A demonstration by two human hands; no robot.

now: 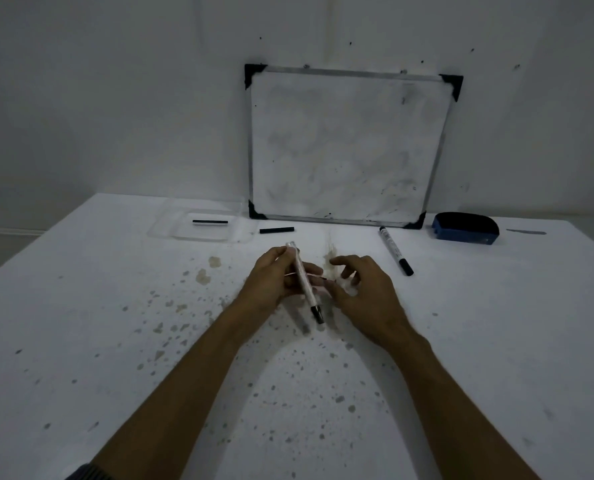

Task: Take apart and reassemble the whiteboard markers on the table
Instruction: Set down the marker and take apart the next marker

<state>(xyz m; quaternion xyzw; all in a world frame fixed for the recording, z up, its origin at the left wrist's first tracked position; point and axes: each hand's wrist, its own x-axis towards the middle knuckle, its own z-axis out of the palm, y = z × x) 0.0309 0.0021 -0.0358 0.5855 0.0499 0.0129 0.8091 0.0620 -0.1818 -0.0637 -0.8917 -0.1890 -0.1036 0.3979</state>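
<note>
Far-left part of the table: clear shallow tray near the back edge, a thin black-and-white stick lying in it, likely an ink core. Just right of the tray, on the bare top, a short black piece, probably a cap or a second core; cannot tell which. Centre, well in from the back edge: left hand closed around a white marker barrel, held off the surface, black tip end pointing down toward the near edge, far end looking open and capless. Right hand just beside it, fingers loosely curled and spread; a small dark bit near the fingertips, too blurred to say whether pinched. Further right, a second marker lying whole on the top, angled, black cap toward the near edge. Right back corner area: blue eraser; beyond it a thin grey strip, unidentified. Judged state: one marker taken apart, parts set out at the back; reassembly of it not yet done; second marker untouched. Tabletop white, heavily speckled with brown and grey stains through the middle. Small framed whiteboard, smudged, propped on the back edge against a plain pale wall with scattered dark specks. Dim light.
</note>
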